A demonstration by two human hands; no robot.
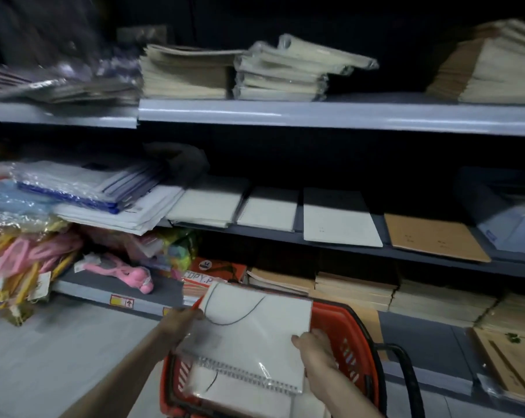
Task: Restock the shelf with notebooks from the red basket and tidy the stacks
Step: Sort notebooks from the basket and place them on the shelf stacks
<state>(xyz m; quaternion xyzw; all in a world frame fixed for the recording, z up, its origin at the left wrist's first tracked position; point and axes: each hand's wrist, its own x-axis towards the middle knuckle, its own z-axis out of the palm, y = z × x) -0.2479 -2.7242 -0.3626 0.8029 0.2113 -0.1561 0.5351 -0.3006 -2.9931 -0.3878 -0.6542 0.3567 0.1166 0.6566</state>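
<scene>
Head view: my left hand (181,319) and right hand (312,342) pinch opposite edges of a plastic-wrapped spiral notebook (255,336) above the red basket (345,330). It looks light, stiff, slippery; I'd grip edges firmly.

Both hands clasp a white spiral notebook (255,336), the left hand (179,322) on its left edge and the right hand (314,342) on its right edge, just above the red basket (350,330), whose rim rings the grip below and whose black handle (406,372) curves up to the right. Up and ahead of the grip, the middle shelf (406,251) is dark and open above the flat notebooks lying on it, under the upper shelf (315,114) edge. To the upper left, a slumping pile of plastic-wrapped pads (104,200) overhangs that shelf's lip. Left of the grip, pink and yellow packets (29,257) spill outward over the bottom shelf. Directly beyond the notebook, brown stacks (354,286) fill the bottom shelf.
</scene>
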